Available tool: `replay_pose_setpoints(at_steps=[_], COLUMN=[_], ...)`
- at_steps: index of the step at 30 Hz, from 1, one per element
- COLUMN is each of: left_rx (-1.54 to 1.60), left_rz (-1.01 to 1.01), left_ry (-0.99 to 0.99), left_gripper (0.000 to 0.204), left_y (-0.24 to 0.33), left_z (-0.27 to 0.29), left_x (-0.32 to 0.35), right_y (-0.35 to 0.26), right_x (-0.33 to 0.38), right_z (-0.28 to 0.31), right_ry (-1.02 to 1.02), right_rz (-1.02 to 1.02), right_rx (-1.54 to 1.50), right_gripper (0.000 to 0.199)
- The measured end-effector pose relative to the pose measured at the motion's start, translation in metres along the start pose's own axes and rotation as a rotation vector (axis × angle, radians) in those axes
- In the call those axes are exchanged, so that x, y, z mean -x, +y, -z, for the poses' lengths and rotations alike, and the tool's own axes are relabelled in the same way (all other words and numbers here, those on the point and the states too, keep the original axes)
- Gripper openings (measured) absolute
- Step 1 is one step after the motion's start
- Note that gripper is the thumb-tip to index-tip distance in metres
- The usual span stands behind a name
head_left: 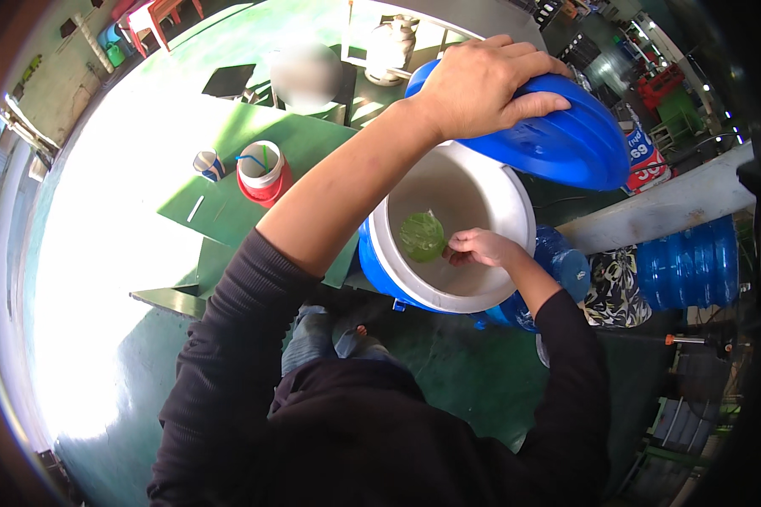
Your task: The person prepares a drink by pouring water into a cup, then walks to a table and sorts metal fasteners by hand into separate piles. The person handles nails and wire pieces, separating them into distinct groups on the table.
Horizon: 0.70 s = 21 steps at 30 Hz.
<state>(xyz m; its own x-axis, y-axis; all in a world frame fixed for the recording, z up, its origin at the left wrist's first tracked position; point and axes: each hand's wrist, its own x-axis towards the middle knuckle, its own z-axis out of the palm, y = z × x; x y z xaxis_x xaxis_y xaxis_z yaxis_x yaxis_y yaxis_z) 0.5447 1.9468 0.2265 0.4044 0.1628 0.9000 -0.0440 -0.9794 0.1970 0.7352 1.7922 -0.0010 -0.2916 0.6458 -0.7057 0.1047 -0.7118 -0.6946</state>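
Cooler (517, 211) by green table (309, 139), sunlit floor (245, 38) beyond, hands (490, 84) gripping lid (558, 139) and green cup (421, 237).

Cooler barrel (397, 275), centre: smooth white plastic rim and liner, satin; glossy blue plastic outer wall. Blue lid (571, 139), 1 o'clock of the barrel: glossy, smooth plastic with moulded rings. Green cup (421, 238), within, 9 o'clock: translucent, shiny plastic. Water jug (689, 264), 3 o'clock: glossy, ridged blue plastic. Left sleeve (220, 338), 8 o'clock: matt, ribbed cloth.
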Motion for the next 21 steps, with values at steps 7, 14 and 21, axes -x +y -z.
replay_pose_setpoints(at_steps=[7,14,21], left_rx=[0.016,-0.024,-0.010], left_rz=[0.067,0.320,0.284], left_ry=[-0.034,-0.248,-0.183], left_gripper=[0.040,0.046,0.044], left_y=[-0.015,-0.027,0.006], left_z=[-0.004,-0.004,0.000], left_x=[-0.019,-0.049,-0.014], right_y=[-0.044,-0.155,-0.229], right_x=[0.069,0.076,-0.060], right_z=[-0.021,-0.076,-0.129], right_ry=[0.102,0.190,0.030], right_rz=[0.221,0.451,0.382], right_rx=[-0.082,-0.043,0.169], right_gripper=[0.024,0.029,0.025])
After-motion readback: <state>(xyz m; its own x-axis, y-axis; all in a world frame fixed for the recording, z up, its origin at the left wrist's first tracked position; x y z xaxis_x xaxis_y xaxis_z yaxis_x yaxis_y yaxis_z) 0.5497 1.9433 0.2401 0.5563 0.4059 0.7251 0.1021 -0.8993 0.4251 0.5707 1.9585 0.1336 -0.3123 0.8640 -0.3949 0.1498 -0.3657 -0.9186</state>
